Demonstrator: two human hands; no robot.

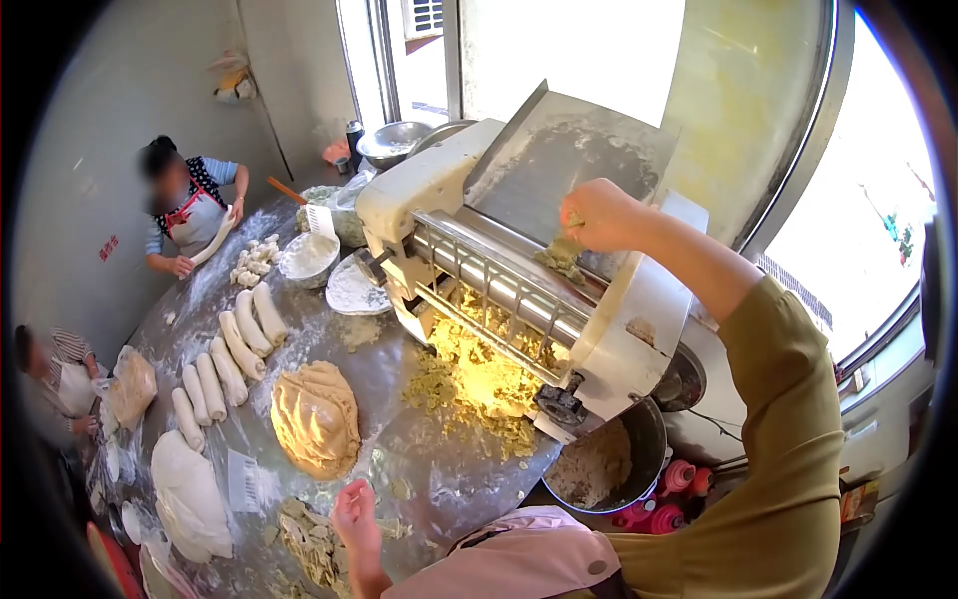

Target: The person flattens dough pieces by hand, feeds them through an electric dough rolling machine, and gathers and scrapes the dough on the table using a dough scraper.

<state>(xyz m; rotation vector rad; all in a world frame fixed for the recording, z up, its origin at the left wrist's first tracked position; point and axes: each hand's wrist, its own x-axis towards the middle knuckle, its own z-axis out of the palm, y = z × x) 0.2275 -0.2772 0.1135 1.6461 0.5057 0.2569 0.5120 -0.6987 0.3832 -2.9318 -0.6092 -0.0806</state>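
Greenish-yellow dough (564, 258) sits at the top of the rollers of a dough-sheeting machine (619, 329), directly beneath the right hand (604, 215); a bit of it also shows between that hand's fingers, which are clenched around it. The left hand (356, 519) is low, over the near edge of the round metal desk (429, 504), its fingers bent; I cannot tell whether they grasp anything. Just beside it lies a rough, flaky dough pile (307, 539).

Below the rollers, a heap of crumbled yellow dough (479, 384) spreads from under the machine onto the desk, partly in bright light. To its left rests a large tan dough mound (314, 419), and beyond that 7 white dough logs (228, 371) lie side by side near a flat white dough slab (190, 499). A floury bowl (308, 262) stands close to the machine's far side. Below the desk's right edge is a dark pot (661, 449) with pale brown contents.

Across the desk, 1 co-worker (195, 210) holds a white dough strip (213, 240) in both hands; another person (65, 374) is at the far left, next to a plastic bag (132, 384).
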